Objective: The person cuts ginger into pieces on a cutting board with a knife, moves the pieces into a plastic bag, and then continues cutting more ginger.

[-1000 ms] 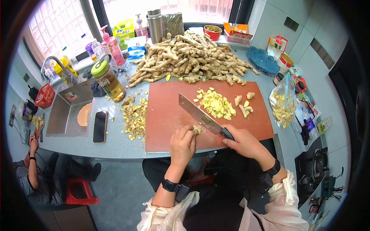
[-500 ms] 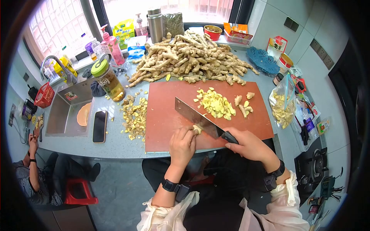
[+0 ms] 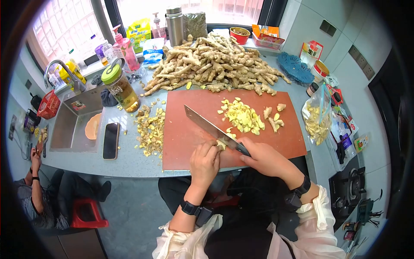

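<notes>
My right hand [image 3: 261, 158] is wrapped round the dark handle of a kitchen knife [image 3: 212, 128], whose broad blade slants up to the left over the red-brown cutting board [image 3: 185, 149]. Curled fingers of my left hand [image 3: 205, 160] pin a piece of ginger [image 3: 222, 144] near the board's front edge. The blade is right beside that piece; whether it touches is hard to make out. Beyond the knife lies a heap of ginger slices [image 3: 243, 116], with a few ginger chunks [image 3: 272, 118] to its right.
A large pile of ginger root [image 3: 215, 62] stands behind the board. Left are ginger trimmings [image 3: 151, 129], a phone [image 3: 111, 141], a lidded jar [image 3: 120, 90] and a sink [image 3: 73, 144]. Right are a bag of ginger [image 3: 317, 118] and a stove [image 3: 355, 183]. Another person's hands [image 3: 36, 157] are far left.
The knife and my right hand have shifted left and slightly nearer, and the blade has tilted. A slice or two now lies beside the blade. My left hand stays nearly in place.
</notes>
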`<state>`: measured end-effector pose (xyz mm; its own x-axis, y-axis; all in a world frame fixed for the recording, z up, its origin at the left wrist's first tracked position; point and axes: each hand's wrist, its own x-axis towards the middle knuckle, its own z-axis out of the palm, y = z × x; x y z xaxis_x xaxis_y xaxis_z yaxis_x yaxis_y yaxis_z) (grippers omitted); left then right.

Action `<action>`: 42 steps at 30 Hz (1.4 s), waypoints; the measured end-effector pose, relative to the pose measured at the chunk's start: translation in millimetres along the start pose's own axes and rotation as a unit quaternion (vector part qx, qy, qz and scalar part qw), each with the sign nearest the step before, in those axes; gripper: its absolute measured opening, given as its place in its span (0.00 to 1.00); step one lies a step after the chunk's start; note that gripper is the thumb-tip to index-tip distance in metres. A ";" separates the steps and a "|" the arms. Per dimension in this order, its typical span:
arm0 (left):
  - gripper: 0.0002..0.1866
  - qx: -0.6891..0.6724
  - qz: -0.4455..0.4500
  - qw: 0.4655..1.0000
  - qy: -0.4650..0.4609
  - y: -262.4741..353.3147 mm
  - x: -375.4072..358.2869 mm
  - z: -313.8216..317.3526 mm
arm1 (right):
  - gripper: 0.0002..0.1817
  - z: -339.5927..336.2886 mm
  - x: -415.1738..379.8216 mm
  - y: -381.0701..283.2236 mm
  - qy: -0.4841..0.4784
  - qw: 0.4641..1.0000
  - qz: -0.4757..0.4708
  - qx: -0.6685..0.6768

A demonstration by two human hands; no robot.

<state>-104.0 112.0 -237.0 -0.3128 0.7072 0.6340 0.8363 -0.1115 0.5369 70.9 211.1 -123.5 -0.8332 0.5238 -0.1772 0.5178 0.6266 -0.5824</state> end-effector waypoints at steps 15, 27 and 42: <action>0.07 -0.003 0.002 1.000 -0.002 2.4 0.2 -1.4 | 0.17 -8.1 -15.1 4.4 -0.051 0.995 0.073 0.054; 0.06 -0.015 -0.007 1.000 0.007 1.2 0.2 1.0 | 0.19 -7.3 -37.6 25.1 -0.024 0.990 0.087 0.105; 0.06 -0.015 -0.013 1.000 0.009 -0.5 -1.5 2.7 | 0.21 -21.7 -42.6 2.5 -0.015 0.989 0.069 0.130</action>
<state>-102.7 112.9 -239.7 -0.3427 0.6976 0.6293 0.8138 -0.1143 0.5698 111.9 202.9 -100.2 -0.7662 0.5732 -0.2904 0.5624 0.3798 -0.7345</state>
